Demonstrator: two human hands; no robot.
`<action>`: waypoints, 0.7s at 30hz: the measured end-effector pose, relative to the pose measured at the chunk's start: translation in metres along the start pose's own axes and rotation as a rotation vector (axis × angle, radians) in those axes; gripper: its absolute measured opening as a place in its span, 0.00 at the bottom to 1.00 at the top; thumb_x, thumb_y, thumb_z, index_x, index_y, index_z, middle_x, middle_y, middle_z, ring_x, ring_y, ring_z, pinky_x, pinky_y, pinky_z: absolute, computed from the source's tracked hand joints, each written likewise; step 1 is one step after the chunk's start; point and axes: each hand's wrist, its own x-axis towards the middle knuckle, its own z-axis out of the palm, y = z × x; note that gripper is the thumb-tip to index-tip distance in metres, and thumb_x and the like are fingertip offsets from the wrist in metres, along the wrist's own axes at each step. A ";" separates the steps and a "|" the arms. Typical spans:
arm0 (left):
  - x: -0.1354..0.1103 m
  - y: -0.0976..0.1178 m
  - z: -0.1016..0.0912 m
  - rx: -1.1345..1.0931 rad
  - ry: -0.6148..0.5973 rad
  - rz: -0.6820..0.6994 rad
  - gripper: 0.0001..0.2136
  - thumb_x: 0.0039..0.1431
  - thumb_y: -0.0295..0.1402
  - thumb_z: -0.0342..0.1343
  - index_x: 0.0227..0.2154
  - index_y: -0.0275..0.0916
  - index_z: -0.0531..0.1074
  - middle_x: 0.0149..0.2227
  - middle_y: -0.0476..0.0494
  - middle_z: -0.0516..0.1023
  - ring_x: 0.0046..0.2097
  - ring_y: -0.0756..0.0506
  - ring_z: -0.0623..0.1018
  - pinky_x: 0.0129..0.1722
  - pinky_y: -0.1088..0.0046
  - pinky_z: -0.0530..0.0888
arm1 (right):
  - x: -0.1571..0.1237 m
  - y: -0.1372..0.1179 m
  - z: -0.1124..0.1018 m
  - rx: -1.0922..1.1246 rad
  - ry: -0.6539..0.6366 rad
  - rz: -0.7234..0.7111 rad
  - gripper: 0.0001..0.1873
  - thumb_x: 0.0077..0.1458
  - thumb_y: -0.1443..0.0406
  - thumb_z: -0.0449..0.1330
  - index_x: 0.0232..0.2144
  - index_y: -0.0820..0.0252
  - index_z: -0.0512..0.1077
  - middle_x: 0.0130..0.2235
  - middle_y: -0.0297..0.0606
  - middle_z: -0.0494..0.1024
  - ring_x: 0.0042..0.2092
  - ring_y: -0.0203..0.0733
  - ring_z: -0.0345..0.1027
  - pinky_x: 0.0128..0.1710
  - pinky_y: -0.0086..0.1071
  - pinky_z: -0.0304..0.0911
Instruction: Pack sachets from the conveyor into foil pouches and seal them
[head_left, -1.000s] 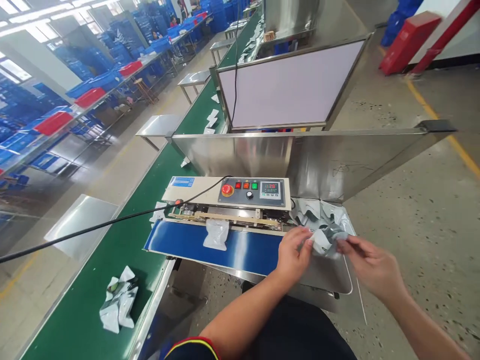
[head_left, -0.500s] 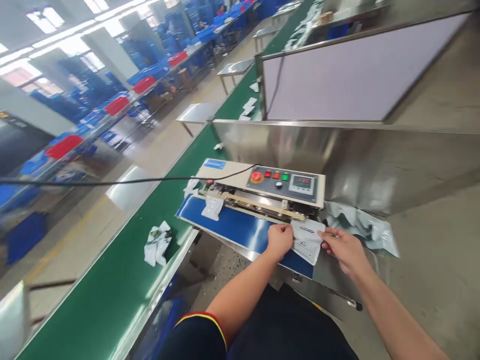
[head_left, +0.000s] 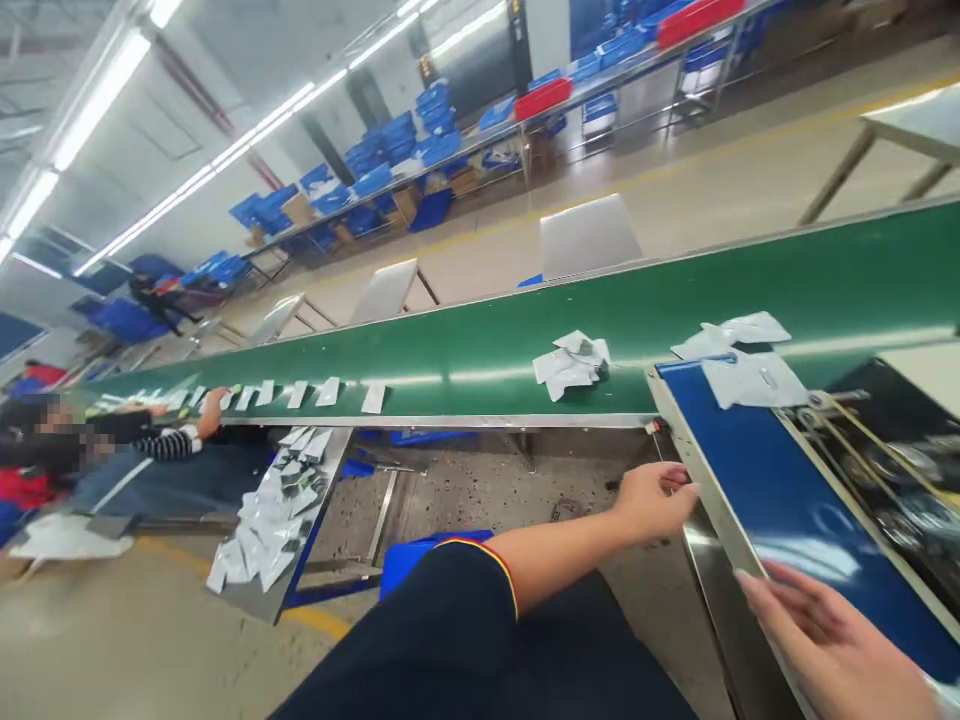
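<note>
Two bare hands flank the near edge of a band sealer's blue belt (head_left: 795,500): the left grip (head_left: 652,503) loosely curled, holding nothing, just beside the steel rim (head_left: 709,525), the right grip (head_left: 832,645) spread, reaching over the belt. White pouches (head_left: 754,380) lie on the belt at two o'clock, and more pouches (head_left: 570,362) on the green conveyor belt (head_left: 450,350) at twelve.

Strong light is cast by the ceiling strip lights (head_left: 101,100), glare is streaked along the green conveyor belt (head_left: 480,375) and the blue sealer belt (head_left: 802,555), and the frame edges are bowed by wide-angle distortion.
</note>
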 end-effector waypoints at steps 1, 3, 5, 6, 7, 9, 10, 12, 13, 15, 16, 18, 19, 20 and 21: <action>0.015 -0.004 -0.026 0.057 0.062 0.034 0.22 0.64 0.37 0.68 0.59 0.37 0.82 0.54 0.34 0.88 0.53 0.37 0.86 0.61 0.55 0.82 | 0.032 -0.032 0.017 -0.010 -0.048 -0.042 0.34 0.52 0.32 0.65 0.54 0.38 0.74 0.46 0.46 0.87 0.48 0.66 0.85 0.49 0.58 0.83; 0.048 -0.013 -0.074 0.195 0.172 0.095 0.27 0.64 0.36 0.68 0.65 0.37 0.78 0.59 0.32 0.85 0.60 0.34 0.83 0.67 0.51 0.78 | 0.101 -0.093 0.053 -0.161 -0.124 -0.212 0.41 0.50 0.35 0.67 0.59 0.48 0.73 0.48 0.49 0.86 0.50 0.67 0.83 0.53 0.60 0.80; 0.087 -0.021 -0.112 0.336 0.263 0.120 0.35 0.63 0.36 0.69 0.71 0.35 0.71 0.67 0.28 0.79 0.70 0.30 0.76 0.73 0.48 0.71 | 0.174 -0.145 0.091 -0.376 -0.176 -0.464 0.48 0.53 0.43 0.68 0.70 0.57 0.67 0.60 0.57 0.81 0.60 0.69 0.78 0.60 0.60 0.75; 0.109 -0.024 -0.126 0.399 0.298 0.114 0.40 0.62 0.36 0.71 0.75 0.34 0.66 0.72 0.25 0.74 0.74 0.29 0.71 0.76 0.47 0.67 | 0.209 -0.165 0.111 -0.500 -0.199 -0.589 0.50 0.55 0.47 0.69 0.74 0.59 0.63 0.68 0.61 0.74 0.68 0.70 0.71 0.65 0.61 0.70; 0.130 -0.028 -0.137 0.459 0.321 0.101 0.45 0.61 0.37 0.72 0.77 0.33 0.61 0.76 0.24 0.68 0.78 0.27 0.65 0.78 0.46 0.64 | 0.243 -0.181 0.131 -0.635 -0.213 -0.673 0.54 0.54 0.52 0.72 0.77 0.58 0.59 0.74 0.63 0.65 0.74 0.72 0.62 0.69 0.62 0.66; 0.172 -0.035 -0.150 0.573 0.330 0.064 0.54 0.58 0.39 0.76 0.81 0.33 0.52 0.81 0.22 0.55 0.82 0.26 0.53 0.80 0.44 0.58 | 0.304 -0.199 0.168 -0.895 -0.265 -0.730 0.69 0.46 0.58 0.79 0.82 0.55 0.49 0.81 0.66 0.45 0.79 0.78 0.47 0.70 0.68 0.61; 0.191 -0.038 -0.153 0.626 0.313 0.048 0.58 0.56 0.40 0.77 0.82 0.35 0.49 0.82 0.22 0.50 0.83 0.25 0.48 0.81 0.42 0.55 | 0.331 -0.202 0.185 -1.010 -0.292 -0.719 0.77 0.41 0.60 0.82 0.83 0.52 0.44 0.83 0.65 0.36 0.80 0.82 0.40 0.69 0.72 0.60; 0.222 -0.046 -0.155 0.715 0.235 0.030 0.60 0.55 0.41 0.78 0.83 0.38 0.47 0.84 0.24 0.46 0.84 0.23 0.44 0.81 0.38 0.53 | 0.373 -0.196 0.209 -1.187 -0.359 -0.650 0.90 0.32 0.62 0.86 0.84 0.45 0.34 0.83 0.61 0.22 0.80 0.89 0.30 0.65 0.80 0.59; 0.234 -0.050 -0.156 0.748 0.176 0.033 0.58 0.57 0.40 0.78 0.83 0.41 0.48 0.84 0.26 0.47 0.84 0.23 0.45 0.80 0.35 0.53 | 0.388 -0.189 0.216 -1.239 -0.395 -0.597 0.95 0.28 0.61 0.88 0.84 0.42 0.32 0.82 0.60 0.19 0.79 0.92 0.27 0.64 0.82 0.58; 0.249 -0.057 -0.160 0.794 0.058 0.067 0.49 0.61 0.35 0.74 0.81 0.45 0.54 0.83 0.30 0.52 0.83 0.24 0.49 0.78 0.31 0.57 | 0.408 -0.170 0.222 -1.260 -0.456 -0.483 0.98 0.25 0.60 0.89 0.84 0.41 0.31 0.82 0.62 0.20 0.78 0.95 0.31 0.63 0.80 0.60; 0.253 -0.061 -0.165 0.810 0.012 0.097 0.44 0.64 0.32 0.70 0.79 0.46 0.58 0.82 0.31 0.56 0.83 0.25 0.51 0.77 0.30 0.58 | 0.414 -0.161 0.221 -1.237 -0.466 -0.440 0.96 0.27 0.59 0.89 0.84 0.43 0.33 0.82 0.65 0.24 0.78 0.95 0.37 0.64 0.76 0.61; 0.258 -0.067 -0.178 0.832 -0.038 0.166 0.33 0.67 0.26 0.64 0.74 0.45 0.67 0.78 0.32 0.64 0.82 0.27 0.55 0.76 0.29 0.59 | 0.417 -0.149 0.217 -1.177 -0.452 -0.400 0.83 0.38 0.57 0.86 0.84 0.46 0.41 0.82 0.66 0.34 0.75 0.89 0.51 0.67 0.67 0.62; 0.258 -0.070 -0.187 0.836 -0.051 0.194 0.29 0.68 0.24 0.62 0.71 0.43 0.71 0.77 0.32 0.68 0.81 0.28 0.57 0.76 0.28 0.58 | 0.416 -0.146 0.215 -1.156 -0.438 -0.397 0.74 0.46 0.57 0.82 0.84 0.47 0.45 0.82 0.65 0.40 0.73 0.83 0.59 0.67 0.61 0.63; 0.258 -0.073 -0.197 0.835 -0.060 0.216 0.26 0.69 0.22 0.59 0.68 0.42 0.73 0.75 0.32 0.70 0.81 0.29 0.58 0.76 0.27 0.57 | 0.414 -0.146 0.213 -1.145 -0.428 -0.393 0.64 0.54 0.58 0.78 0.83 0.47 0.50 0.81 0.64 0.45 0.70 0.77 0.65 0.66 0.57 0.64; 0.257 -0.075 -0.208 0.826 -0.068 0.231 0.24 0.69 0.21 0.57 0.65 0.41 0.75 0.74 0.32 0.72 0.81 0.29 0.59 0.77 0.27 0.57 | 0.411 -0.147 0.212 -1.140 -0.423 -0.384 0.55 0.61 0.59 0.73 0.82 0.48 0.53 0.80 0.62 0.50 0.66 0.71 0.71 0.64 0.53 0.66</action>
